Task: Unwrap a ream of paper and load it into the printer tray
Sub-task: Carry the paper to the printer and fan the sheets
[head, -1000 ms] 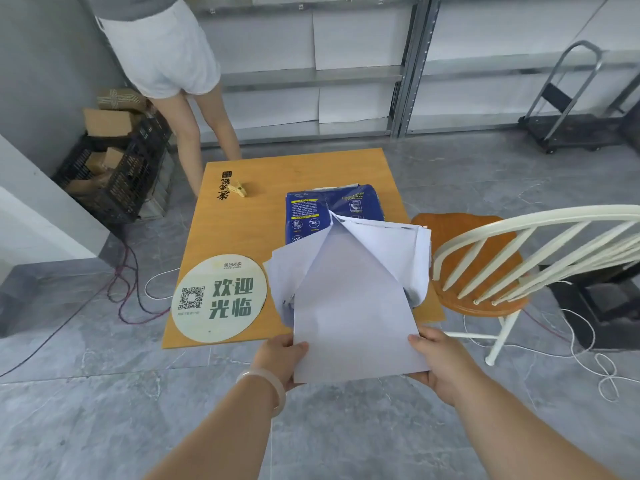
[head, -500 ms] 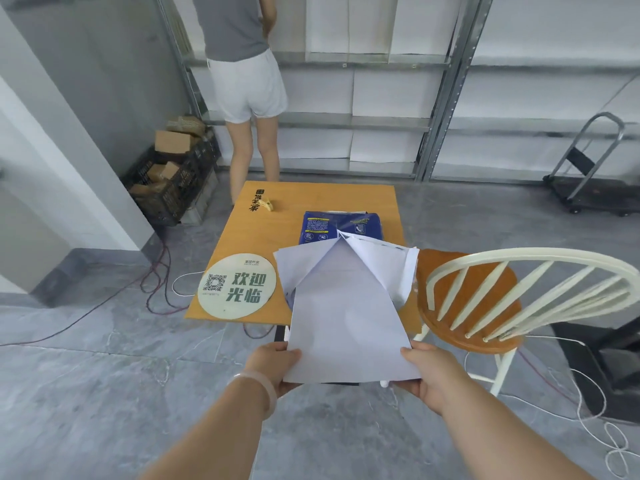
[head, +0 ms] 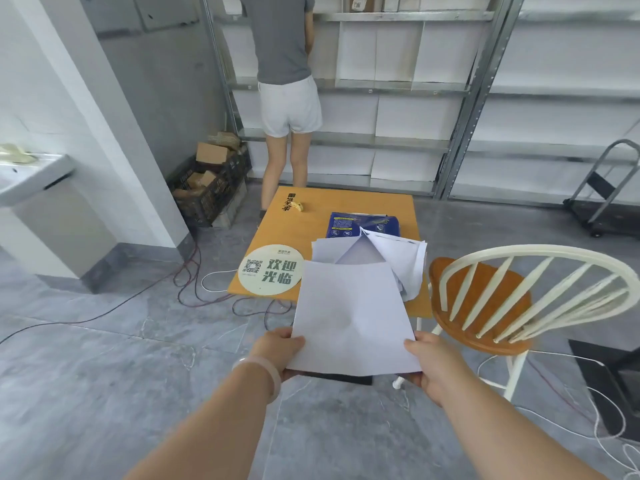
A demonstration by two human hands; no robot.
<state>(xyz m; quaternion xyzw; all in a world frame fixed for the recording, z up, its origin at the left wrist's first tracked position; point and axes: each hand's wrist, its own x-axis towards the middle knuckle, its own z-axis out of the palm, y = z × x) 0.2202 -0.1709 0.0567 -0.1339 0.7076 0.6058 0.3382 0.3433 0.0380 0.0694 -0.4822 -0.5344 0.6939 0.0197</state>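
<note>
A stack of white paper (head: 349,313) is held flat in front of me, clear of the table. My left hand (head: 277,349) grips its near left corner and my right hand (head: 427,360) grips its near right corner. The opened white wrapper (head: 398,258) lies spread on the orange table (head: 346,206), its flaps folded outward. Behind it sits a blue wrapped ream (head: 363,225). No printer tray can be made out; a dark object shows just under the stack's near edge.
A round QR sign (head: 270,274) rests on the table's near left corner. A white-backed wooden chair (head: 512,306) stands to the right. A person (head: 285,88) stands at the metal shelves behind the table. Cables trail over the floor; a black crate (head: 211,188) sits left.
I have lifted the paper stack out of the wrapper and drawn it back from the table. The view has tilted up and moved back, showing more of the room.
</note>
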